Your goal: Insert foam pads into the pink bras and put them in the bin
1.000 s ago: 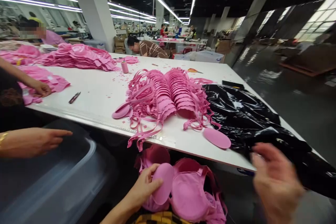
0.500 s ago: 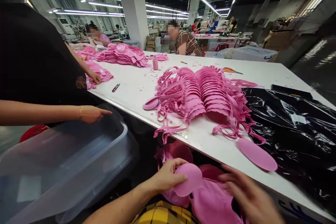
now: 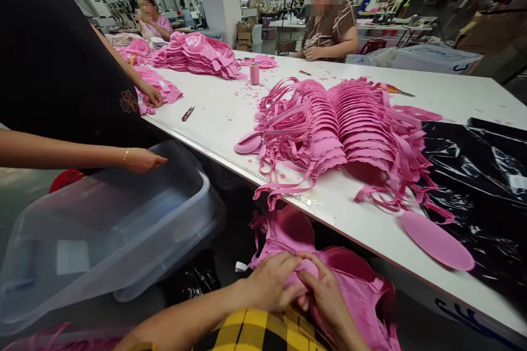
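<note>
In the head view, a pink bra pad [image 3: 308,269] is pinched and folded between my two hands, low in the middle. My left hand [image 3: 269,282] is closed on its left side, and my right hand [image 3: 329,299] grips it from the right. Beneath them a pink bra [image 3: 362,290] lies spread over my lap, its cups showing; fabric under my fingers is hidden. On the table beyond, a nested stack of pink bras [image 3: 325,120] stands with straps trailing. One loose oval bra pad [image 3: 437,240] rests at the table edge, another [image 3: 248,142] left of the stack.
A co-worker's hand [image 3: 144,159] hangs over a clear plastic bin [image 3: 123,263] at left. The white table [image 3: 214,115] holds thread snips [image 3: 188,113], a pink thread spool [image 3: 254,73], orange-handled scissors [image 3: 395,90], and black plastic [image 3: 473,164]. Another person sits across.
My right hand has come in to the pad, which was flat in my left hand and is now folded between both. The view has shifted; the co-worker's outstretched finger has curled.
</note>
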